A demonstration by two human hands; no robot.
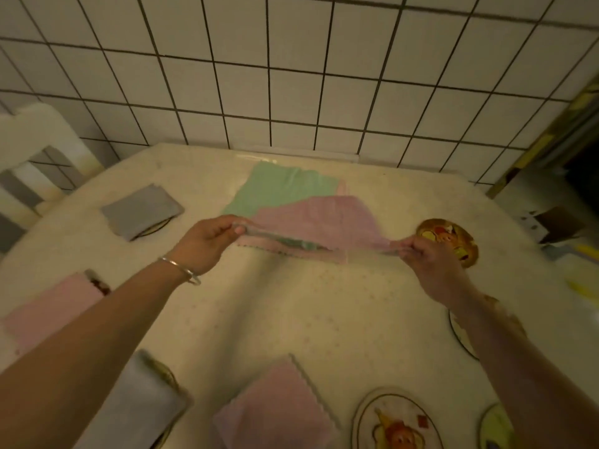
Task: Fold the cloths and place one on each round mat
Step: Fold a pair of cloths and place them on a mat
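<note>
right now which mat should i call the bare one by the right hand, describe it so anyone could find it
Start at the table under the tiled wall and go to its far right side. Just beyond the right hand lies the round mat with a brown rim and fruit print. Unlike the left mats, no folded cloth covers it.

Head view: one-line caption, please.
Left hand and right hand pinch a pink square cloth over a cream table.
</note>
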